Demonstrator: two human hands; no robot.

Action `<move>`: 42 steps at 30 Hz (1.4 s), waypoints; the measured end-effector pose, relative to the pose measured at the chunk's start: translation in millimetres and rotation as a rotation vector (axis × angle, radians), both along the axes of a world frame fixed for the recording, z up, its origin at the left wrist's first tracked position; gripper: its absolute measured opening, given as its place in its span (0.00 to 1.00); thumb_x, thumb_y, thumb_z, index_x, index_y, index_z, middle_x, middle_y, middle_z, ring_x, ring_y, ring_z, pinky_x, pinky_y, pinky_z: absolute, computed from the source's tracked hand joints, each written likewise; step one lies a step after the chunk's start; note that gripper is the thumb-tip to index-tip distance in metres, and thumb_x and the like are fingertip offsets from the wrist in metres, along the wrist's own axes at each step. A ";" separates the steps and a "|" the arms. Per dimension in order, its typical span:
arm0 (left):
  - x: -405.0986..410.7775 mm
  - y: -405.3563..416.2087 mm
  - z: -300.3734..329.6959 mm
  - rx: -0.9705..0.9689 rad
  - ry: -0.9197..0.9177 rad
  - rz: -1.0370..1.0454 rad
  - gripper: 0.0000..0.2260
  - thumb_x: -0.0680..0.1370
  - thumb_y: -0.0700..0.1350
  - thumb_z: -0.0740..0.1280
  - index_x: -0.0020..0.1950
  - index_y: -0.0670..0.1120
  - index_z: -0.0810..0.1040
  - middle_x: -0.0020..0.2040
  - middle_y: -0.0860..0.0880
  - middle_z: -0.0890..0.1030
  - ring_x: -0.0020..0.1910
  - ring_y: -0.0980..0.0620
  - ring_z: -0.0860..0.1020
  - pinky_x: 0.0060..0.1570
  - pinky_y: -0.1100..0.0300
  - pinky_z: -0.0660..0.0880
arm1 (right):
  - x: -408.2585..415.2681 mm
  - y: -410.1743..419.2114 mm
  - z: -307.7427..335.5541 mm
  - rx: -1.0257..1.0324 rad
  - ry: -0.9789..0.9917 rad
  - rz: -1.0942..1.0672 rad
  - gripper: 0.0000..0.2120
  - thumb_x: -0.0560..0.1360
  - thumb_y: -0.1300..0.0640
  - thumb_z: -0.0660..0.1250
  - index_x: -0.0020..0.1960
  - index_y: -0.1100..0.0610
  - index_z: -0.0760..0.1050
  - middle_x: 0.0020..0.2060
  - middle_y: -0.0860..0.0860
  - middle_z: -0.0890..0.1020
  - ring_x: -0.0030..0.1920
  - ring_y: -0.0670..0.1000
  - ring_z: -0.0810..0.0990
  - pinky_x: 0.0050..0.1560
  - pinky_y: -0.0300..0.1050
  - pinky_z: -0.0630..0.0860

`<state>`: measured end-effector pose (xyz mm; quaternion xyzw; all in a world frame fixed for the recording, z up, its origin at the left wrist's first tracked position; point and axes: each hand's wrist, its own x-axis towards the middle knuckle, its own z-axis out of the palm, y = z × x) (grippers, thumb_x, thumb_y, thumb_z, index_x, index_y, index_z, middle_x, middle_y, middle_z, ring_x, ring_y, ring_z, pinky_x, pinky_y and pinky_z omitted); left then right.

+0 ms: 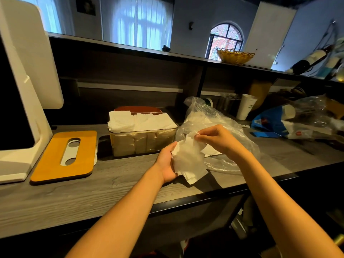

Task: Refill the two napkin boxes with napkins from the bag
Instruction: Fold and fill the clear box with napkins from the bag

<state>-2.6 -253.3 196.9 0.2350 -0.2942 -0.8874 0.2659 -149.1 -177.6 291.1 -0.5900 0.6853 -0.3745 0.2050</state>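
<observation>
A clear napkin box (143,142) stands open in the middle of the counter, heaped with white napkins (141,121). To its left lies a box with an orange slotted lid (64,155). A red-brown lid (137,109) shows behind the clear box. A clear plastic bag (210,118) lies crumpled to the right of the box. My left hand (167,161) holds a bunch of white napkins (188,162) in front of the bag. My right hand (214,136) pinches the top edge of that bunch.
A white screen stand (24,101) rises at the left. A paper cup (245,107), a blue-and-clear bag (290,123) and clutter fill the right side. A woven basket (234,55) sits on the upper ledge. The counter's front edge (186,202) runs below my hands.
</observation>
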 end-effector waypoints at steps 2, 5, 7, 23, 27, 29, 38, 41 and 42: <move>0.7 0.1 0.7 0.008 0.033 -0.020 0.21 0.82 0.59 0.56 0.61 0.46 0.80 0.51 0.40 0.83 0.49 0.42 0.81 0.54 0.49 0.75 | 0.7 -1.5 2.3 0.028 0.028 -0.005 0.06 0.76 0.57 0.70 0.51 0.54 0.85 0.44 0.49 0.86 0.46 0.48 0.81 0.48 0.40 0.78; 1.6 1.3 2.9 -0.011 0.072 -0.042 0.24 0.81 0.61 0.55 0.58 0.46 0.82 0.53 0.39 0.83 0.48 0.41 0.82 0.52 0.49 0.76 | 2.7 -2.7 7.3 0.007 0.064 -0.003 0.06 0.76 0.57 0.70 0.51 0.54 0.84 0.45 0.51 0.85 0.48 0.51 0.82 0.52 0.46 0.79; 3.2 3.8 5.2 -0.028 0.079 -0.051 0.25 0.81 0.62 0.55 0.56 0.45 0.82 0.51 0.40 0.84 0.45 0.41 0.84 0.51 0.50 0.76 | 5.0 -3.0 11.7 -0.050 0.071 0.013 0.05 0.76 0.57 0.70 0.50 0.54 0.84 0.45 0.52 0.85 0.48 0.51 0.82 0.51 0.45 0.79; 3.9 3.4 2.6 -0.041 0.110 -0.094 0.32 0.79 0.65 0.56 0.69 0.41 0.76 0.65 0.35 0.78 0.60 0.36 0.78 0.64 0.41 0.71 | 4.7 -31.5 -8.9 -0.012 0.183 0.139 0.08 0.78 0.60 0.67 0.53 0.51 0.81 0.43 0.45 0.82 0.43 0.41 0.79 0.41 0.30 0.75; 1.9 3.3 1.2 -0.152 0.009 -0.112 0.16 0.77 0.48 0.65 0.62 0.41 0.78 0.54 0.37 0.82 0.50 0.41 0.82 0.59 0.45 0.75 | -0.7 -39.2 -22.8 -0.039 0.257 0.139 0.11 0.81 0.61 0.63 0.59 0.56 0.80 0.50 0.48 0.80 0.48 0.43 0.78 0.45 0.30 0.74; -0.9 1.8 -2.0 -0.178 -0.069 -0.099 0.12 0.81 0.42 0.62 0.63 0.41 0.75 0.52 0.38 0.82 0.47 0.43 0.83 0.54 0.47 0.78 | -2.9 -39.5 -27.7 -0.063 0.298 0.106 0.11 0.81 0.60 0.62 0.60 0.57 0.79 0.51 0.48 0.79 0.50 0.46 0.77 0.46 0.32 0.73; -3.4 0.3 -4.9 -0.187 -0.107 -0.074 0.12 0.82 0.36 0.59 0.64 0.39 0.75 0.51 0.39 0.83 0.48 0.43 0.83 0.50 0.48 0.80 | -11.6 -35.5 -33.0 -0.147 0.269 -0.047 0.07 0.78 0.58 0.68 0.51 0.60 0.83 0.42 0.54 0.84 0.44 0.53 0.80 0.42 0.40 0.75; -2.2 0.1 -2.9 -0.150 -0.104 -0.059 0.13 0.82 0.36 0.58 0.66 0.40 0.74 0.53 0.39 0.82 0.50 0.42 0.82 0.51 0.47 0.79 | -10.3 -32.8 -30.1 -0.256 0.222 -0.141 0.10 0.79 0.59 0.66 0.56 0.61 0.83 0.46 0.49 0.82 0.46 0.49 0.78 0.41 0.32 0.71; -1.5 0.2 -2.7 -0.134 -0.098 -0.049 0.12 0.83 0.37 0.58 0.65 0.40 0.74 0.51 0.39 0.83 0.48 0.43 0.82 0.50 0.47 0.79 | -10.0 -31.1 -29.0 -0.315 0.174 -0.169 0.10 0.79 0.59 0.66 0.57 0.61 0.82 0.46 0.49 0.82 0.45 0.48 0.78 0.40 0.29 0.71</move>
